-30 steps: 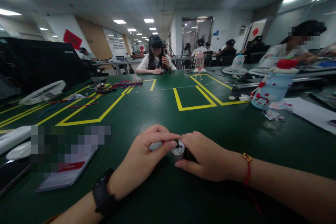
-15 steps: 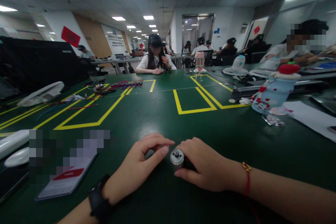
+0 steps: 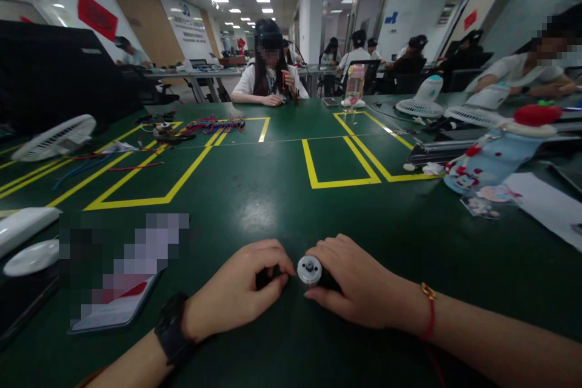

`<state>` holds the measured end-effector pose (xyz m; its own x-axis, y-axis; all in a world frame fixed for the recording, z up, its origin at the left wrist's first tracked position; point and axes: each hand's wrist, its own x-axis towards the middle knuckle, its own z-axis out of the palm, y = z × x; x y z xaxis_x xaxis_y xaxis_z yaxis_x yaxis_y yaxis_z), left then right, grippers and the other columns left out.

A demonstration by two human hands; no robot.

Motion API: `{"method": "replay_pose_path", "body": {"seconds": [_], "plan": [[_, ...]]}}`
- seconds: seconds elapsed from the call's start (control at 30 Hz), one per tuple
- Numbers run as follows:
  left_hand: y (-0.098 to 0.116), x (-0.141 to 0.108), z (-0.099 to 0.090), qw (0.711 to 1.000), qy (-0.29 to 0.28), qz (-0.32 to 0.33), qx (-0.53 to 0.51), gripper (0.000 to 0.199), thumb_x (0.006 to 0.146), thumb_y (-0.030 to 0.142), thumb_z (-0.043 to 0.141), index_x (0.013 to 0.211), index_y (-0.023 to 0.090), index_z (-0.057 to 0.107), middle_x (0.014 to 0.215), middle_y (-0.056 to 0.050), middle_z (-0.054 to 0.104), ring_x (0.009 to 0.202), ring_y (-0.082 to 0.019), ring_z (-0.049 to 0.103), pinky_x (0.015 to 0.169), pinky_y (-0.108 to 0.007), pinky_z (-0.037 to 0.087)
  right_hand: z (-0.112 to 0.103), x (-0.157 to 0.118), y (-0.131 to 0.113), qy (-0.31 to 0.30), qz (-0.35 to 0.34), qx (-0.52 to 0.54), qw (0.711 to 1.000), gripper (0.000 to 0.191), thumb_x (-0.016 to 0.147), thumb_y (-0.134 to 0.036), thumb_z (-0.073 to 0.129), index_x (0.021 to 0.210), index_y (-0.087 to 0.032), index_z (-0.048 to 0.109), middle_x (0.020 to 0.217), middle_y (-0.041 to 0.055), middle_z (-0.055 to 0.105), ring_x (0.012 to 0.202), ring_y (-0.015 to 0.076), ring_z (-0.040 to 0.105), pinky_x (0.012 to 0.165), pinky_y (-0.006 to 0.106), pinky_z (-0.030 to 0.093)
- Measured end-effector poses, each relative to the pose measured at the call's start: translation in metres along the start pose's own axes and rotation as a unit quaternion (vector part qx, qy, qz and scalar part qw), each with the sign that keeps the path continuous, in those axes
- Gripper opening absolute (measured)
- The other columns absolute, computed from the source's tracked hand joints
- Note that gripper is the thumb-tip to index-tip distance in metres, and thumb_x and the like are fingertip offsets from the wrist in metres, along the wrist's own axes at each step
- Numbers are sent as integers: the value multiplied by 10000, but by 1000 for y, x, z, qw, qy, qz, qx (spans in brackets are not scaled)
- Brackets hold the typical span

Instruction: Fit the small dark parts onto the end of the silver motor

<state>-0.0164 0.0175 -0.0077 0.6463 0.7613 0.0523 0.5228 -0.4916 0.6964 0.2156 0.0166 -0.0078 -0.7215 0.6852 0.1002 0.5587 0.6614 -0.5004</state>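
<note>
My right hand point(image 3: 352, 282) is wrapped round a small electric motor point(image 3: 309, 271), a short silvery metal cylinder. Its round end face, with a stubby shaft and small holes, points up toward me. Just left of the motor is my left hand point(image 3: 248, 282), its fingers curled and the tips of thumb and index finger drawn close together. Whether anything small lies between those tips I cannot make out. A narrow gap separates the left fingertips from the motor. Both hands rest low over the green table point(image 3: 254, 345).
Phones, one of them pale point(image 3: 122, 309), lie at left beside white objects. Bundled red and blue wires point(image 3: 222, 125) lie further back. At right stand a light-blue bottle point(image 3: 493, 157), paper point(image 3: 545, 206) and small fans point(image 3: 421, 100). A person point(image 3: 268, 73) sits across the table.
My left index finger has bent down and in, toward the thumb. The motor remains in my right hand, its end face turned slightly more toward me. The whole view has shifted.
</note>
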Motion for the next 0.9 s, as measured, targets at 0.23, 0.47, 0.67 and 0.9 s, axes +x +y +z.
{"method": "replay_pose_path", "body": {"seconds": [0.23,0.47,0.67,0.9], "plan": [[0,1,-1,1000,-2,-2,12,200,821,59,537,925,204,626,920,-16,597,811,-158,561,703,-276,435,-2,4,0,-7,16,15,1000,257,880,-334,626,1078,-182,562,1003,47,627,880,204,532,783,345,352],[4,1,0,998,50,2,-44,168,908,154,553,1041,228,624,963,-23,596,831,-166,556,726,-288,459,0,5,2,-4,11,13,1000,227,864,-330,625,1021,-180,560,954,39,623,842,195,529,751,336,339],[14,5,8,991,117,32,-53,237,952,178,542,1123,282,670,1021,-23,588,937,-159,573,828,-277,472,5,3,3,11,5,-1,1000,242,858,-341,627,1022,-175,561,955,46,628,834,202,532,741,338,336],[20,8,15,985,161,26,-52,169,924,203,603,1021,291,709,965,-5,603,878,-151,586,772,-257,476,10,2,5,32,-11,-27,999,226,879,-367,601,965,-161,572,908,58,628,784,193,524,707,333,347]]}}
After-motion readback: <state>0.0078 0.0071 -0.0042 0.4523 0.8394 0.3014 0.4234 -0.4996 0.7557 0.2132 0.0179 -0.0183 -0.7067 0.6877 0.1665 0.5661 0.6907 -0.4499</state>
